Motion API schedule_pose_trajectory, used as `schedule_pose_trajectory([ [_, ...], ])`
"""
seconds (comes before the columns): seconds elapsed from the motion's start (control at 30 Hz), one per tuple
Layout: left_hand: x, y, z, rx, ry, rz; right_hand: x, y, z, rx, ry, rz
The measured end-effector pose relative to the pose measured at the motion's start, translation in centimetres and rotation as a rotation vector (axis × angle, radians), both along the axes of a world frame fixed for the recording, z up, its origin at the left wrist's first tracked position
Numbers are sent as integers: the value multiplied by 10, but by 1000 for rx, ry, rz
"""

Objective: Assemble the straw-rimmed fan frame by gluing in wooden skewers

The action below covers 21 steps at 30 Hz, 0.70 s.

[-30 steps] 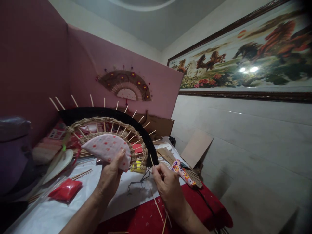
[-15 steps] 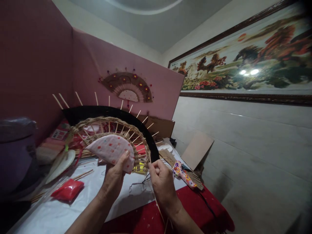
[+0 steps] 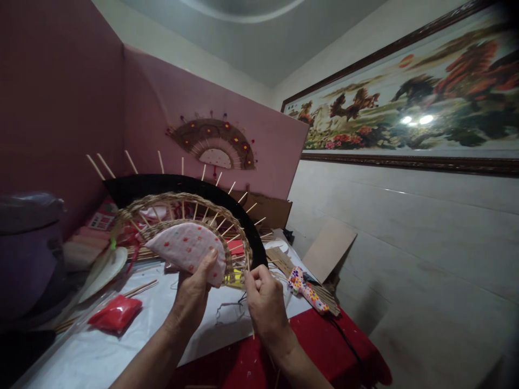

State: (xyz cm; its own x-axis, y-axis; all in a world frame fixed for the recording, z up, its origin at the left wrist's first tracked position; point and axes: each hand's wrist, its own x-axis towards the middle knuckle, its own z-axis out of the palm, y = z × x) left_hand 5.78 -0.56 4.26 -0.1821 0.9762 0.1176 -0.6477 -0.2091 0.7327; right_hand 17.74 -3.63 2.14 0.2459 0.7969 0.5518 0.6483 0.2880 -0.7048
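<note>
A half-round fan point(image 3: 190, 249) stands in front of me, with a spotted white fabric centre, thin wooden sticks, woven straw bands and a black outer strip point(image 3: 194, 186). My left hand point(image 3: 198, 275) grips the fabric centre at its lower right, thumb on the front and the other fingers hidden behind. At the fan's lower right end, my right hand point(image 3: 265, 294) is closed in a pinch on a thin straw strand point(image 3: 248, 265) beside the braided band. Loose lengths of straw trail below that hand. The stick tips poke out past the black strip.
A finished-looking fan point(image 3: 214, 143) hangs on the pink panel. On the white-covered table lie a red packet point(image 3: 115, 313), a flower-patterned glue gun point(image 3: 306, 289) and cardboard pieces point(image 3: 330, 251). A bin point(image 3: 28, 259) stands at left; red cloth point(image 3: 324, 346) covers the near right.
My right hand has shifted very slightly while keeping its pinch at the fan's right end. The long strand below it hangs differently. My left hand keeps the same hold.
</note>
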Motion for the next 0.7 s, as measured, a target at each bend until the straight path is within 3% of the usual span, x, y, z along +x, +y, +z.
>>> schedule_pose_trajectory([
  [0.7,-3,8,-5,-93,-146,8,3,-5,-13,46,194,105],
])
